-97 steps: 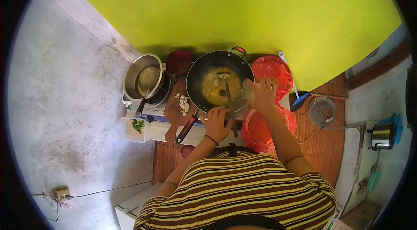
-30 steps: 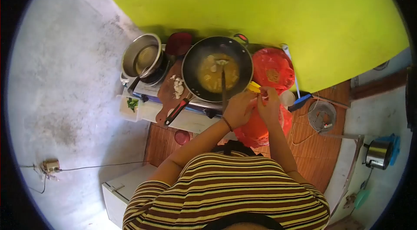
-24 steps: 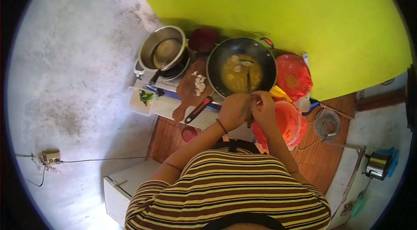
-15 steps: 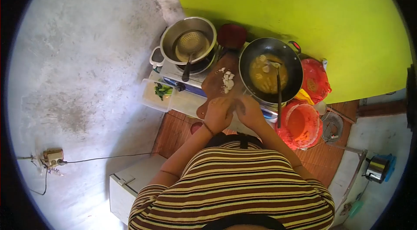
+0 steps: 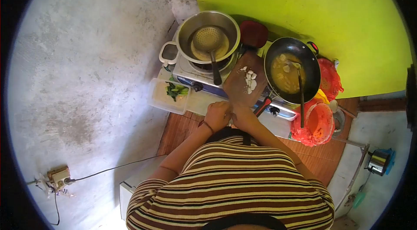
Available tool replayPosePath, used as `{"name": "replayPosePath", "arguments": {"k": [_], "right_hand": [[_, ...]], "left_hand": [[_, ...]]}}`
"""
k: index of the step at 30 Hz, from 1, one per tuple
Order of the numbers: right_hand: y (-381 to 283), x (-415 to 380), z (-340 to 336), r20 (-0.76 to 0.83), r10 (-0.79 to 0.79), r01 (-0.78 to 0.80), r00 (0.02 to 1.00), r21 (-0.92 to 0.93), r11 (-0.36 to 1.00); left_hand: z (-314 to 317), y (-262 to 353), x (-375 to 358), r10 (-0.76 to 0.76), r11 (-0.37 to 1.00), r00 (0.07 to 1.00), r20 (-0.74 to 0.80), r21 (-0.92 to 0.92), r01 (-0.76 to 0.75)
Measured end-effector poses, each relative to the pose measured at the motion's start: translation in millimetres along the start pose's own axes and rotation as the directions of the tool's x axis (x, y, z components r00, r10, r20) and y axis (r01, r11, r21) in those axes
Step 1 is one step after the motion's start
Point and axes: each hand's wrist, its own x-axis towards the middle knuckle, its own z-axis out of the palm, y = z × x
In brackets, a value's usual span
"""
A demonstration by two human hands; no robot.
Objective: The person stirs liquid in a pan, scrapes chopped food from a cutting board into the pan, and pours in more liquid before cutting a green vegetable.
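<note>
My left hand (image 5: pixel 219 115) and my right hand (image 5: pixel 244 118) meet close in front of my body, fingers curled in. Whatever they may hold is hidden between them. Just beyond lies a brown wooden cutting board (image 5: pixel 236 87), with white chopped pieces (image 5: pixel 251 81) on its far part. To the right, a black wok (image 5: pixel 313 73) contains yellowish broth with lumps (image 5: pixel 287 76), and a long dark-handled utensil (image 5: pixel 301 95) leans in it. On the left a steel pot (image 5: pixel 186 26) stands on the stove, with a perforated skimmer (image 5: pixel 208 39) resting inside.
A clear plastic box (image 5: pixel 156 99) with green leaves (image 5: pixel 176 91) sits at the stove's front left. A dark red container (image 5: pixel 254 33) is at the back. Red plastic-lined tubs (image 5: pixel 310 130) stand right of the wok, whose red-black handle (image 5: pixel 263 106) points toward me.
The view has turned, so the stove and cookware appear farther right. My hands, still together, sit a little nearer my body, and the wok's handle now shows beside my right hand.
</note>
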Motion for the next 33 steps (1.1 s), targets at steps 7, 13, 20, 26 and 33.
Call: {"name": "replayPosePath", "arguments": {"k": [7, 13, 20, 26, 33], "right_hand": [[-27.3, 35.0, 9.7, 0.128, 0.015, -0.009, 0.992, -0.042, 0.999], [-32.0, 75.2, 61.1, 0.215, -0.144, 0.180, 0.966, -0.154, 0.972], [-42.4, 102.4, 107.6, 0.511, -0.089, 0.238, 0.855, -0.234, 0.943], [-40.0, 93.7, 110.8, 0.538, -0.006, 0.166, 0.843, -0.249, 0.954], [-23.5, 81.7, 111.7, 0.545, 0.016, 0.139, 0.838, -0.243, 0.960]], "left_hand": [[-21.4, -24.5, -7.3, -0.125, 0.992, 0.992, -0.014, 0.018, 0.125], [-20.0, -78.0, -31.9, -0.395, 0.908, 0.907, -0.144, 0.093, 0.409], [12.4, -146.2, -45.3, -0.724, 0.609, 0.659, -0.204, 0.259, 0.749], [20.8, -164.4, -45.8, -0.734, 0.595, 0.676, -0.061, 0.421, 0.684], [18.5, -116.3, -50.7, -0.673, 0.724, 0.725, 0.145, 0.328, 0.606]]}}
